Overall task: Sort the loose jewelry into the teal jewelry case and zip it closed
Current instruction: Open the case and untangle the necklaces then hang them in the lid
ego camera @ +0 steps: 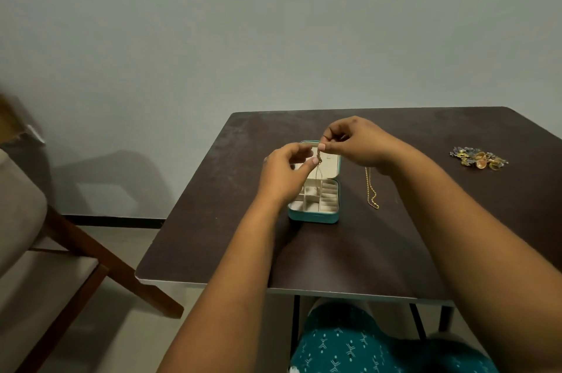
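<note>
I see the case (314,214) open on the table (213,220), its long side running away from me and its lid (331,164) lying back at the far end. My left hand (281,173) and right hand (354,141) are up over the lid, both pinching a thin gold chain (318,156). The chain hangs straight down toward the little boxes inside. Another chain (371,190) lies just right of the case, pointing away from me. A pile (479,156) of jewelry sits far right.
</note>
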